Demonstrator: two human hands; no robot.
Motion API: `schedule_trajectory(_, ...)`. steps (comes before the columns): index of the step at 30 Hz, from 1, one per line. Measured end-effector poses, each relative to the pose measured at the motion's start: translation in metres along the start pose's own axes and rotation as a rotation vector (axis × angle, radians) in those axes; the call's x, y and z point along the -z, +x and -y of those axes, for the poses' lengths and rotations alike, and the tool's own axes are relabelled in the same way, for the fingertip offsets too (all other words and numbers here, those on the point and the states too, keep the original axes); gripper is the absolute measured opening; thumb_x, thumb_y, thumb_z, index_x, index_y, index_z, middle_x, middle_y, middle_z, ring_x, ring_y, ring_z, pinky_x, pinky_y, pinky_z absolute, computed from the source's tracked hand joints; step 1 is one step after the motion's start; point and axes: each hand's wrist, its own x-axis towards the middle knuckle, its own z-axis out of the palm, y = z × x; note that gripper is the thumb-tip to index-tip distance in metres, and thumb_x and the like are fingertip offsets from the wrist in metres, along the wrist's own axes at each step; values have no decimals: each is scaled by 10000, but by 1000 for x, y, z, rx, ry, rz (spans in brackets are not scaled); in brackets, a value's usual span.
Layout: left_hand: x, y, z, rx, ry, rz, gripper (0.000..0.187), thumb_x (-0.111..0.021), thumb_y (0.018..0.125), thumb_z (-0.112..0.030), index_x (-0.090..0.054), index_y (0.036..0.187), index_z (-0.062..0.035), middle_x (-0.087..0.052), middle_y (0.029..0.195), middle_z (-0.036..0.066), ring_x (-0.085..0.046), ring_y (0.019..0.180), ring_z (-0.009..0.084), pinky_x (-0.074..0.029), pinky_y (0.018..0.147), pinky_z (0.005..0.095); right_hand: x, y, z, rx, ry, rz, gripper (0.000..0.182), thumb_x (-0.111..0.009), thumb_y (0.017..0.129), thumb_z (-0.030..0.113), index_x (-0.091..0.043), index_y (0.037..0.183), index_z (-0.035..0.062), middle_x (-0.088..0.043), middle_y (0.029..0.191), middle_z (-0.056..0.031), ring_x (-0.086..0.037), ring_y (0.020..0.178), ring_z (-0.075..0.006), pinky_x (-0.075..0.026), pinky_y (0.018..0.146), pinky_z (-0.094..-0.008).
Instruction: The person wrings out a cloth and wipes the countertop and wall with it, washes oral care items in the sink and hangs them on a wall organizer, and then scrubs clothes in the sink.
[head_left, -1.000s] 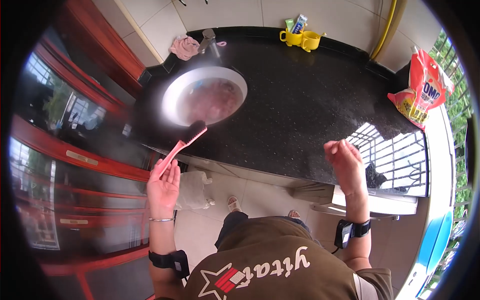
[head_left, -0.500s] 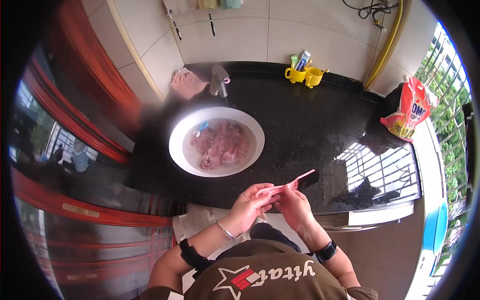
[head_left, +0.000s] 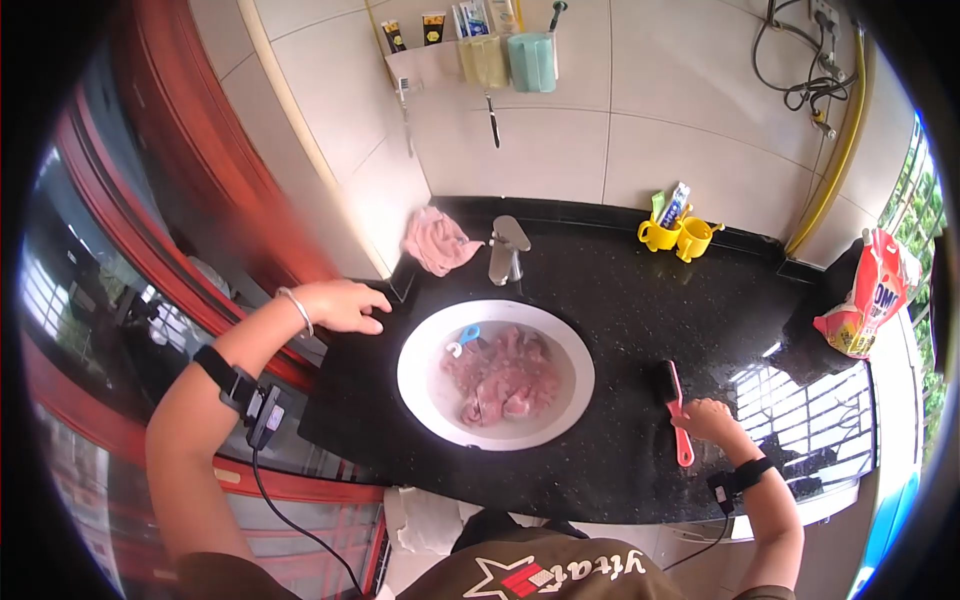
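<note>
Since half a second ago, we see that the hands have separated: both were together on the pink brush in front of the body, and now they are well apart at the two sides of the basin. Our right hand (head_left: 708,420) is at the right part of the counter (head_left: 610,290), near its front edge, and rests on the handle of the brush (head_left: 676,410). The fingers are curled loosely over the handle, but we cannot tell if they really close around it. The brush lies flat on the black counter, just beside the right side of the white basin (head_left: 420,385), with its dark bristle head pointing toward the wall. Our left hand (head_left: 340,304) is at the left edge of the counter, near the back corner, palm down with the fingers bent, and it holds nothing.

Inside the basin lies a pink cloth in water (head_left: 505,375), and a small blue thing (head_left: 467,337) lies near its left rim. Behind the basin stands the faucet (head_left: 508,245), with a pink rag (head_left: 437,242) to its left. Two yellow cups (head_left: 677,236) stand at the back edge, and a red detergent bag (head_left: 868,300) is at the far right end.
</note>
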Motion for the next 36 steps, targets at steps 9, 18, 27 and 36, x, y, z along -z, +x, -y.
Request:
schedule_trajectory(9,12,213,88,-6,290,-603,560,-680,738,-230,-494,1266,-243,-387,1341,191,-370,1223,418,-345,973,503,127,-41,71,160,28,-51,339,-560,861,355,-625,1065,92,-621,1014,-118,-590,983,-306,-478,814,-402)
schedule_trajectory(18,-43,317,111,-67,307,-932,473,-699,701,-239,-568,1153,-285,-425,1208,96,-356,1194,352,-345,935,548,62,-93,138,290,304,-231,282,-671,779,238,-638,1014,86,-639,964,-94,-626,870,-277,-505,749,-373)
schedule_trajectory(27,58,375,114,153,-32,-1620,538,-572,813,-105,-426,1329,-152,-350,1359,92,-381,1171,362,-356,961,440,-36,-114,132,-136,293,-54,221,-556,805,188,-594,971,47,-613,946,-164,-605,832,-342,-497,721,-420)
schedule_trajectory(36,14,417,148,74,324,-1330,366,-603,774,-135,-582,1138,-94,-428,1245,23,-451,1119,289,-434,863,435,-3,-123,175,-252,448,104,296,-565,805,172,-585,1075,51,-601,1029,-179,-583,931,-361,-474,788,-440)
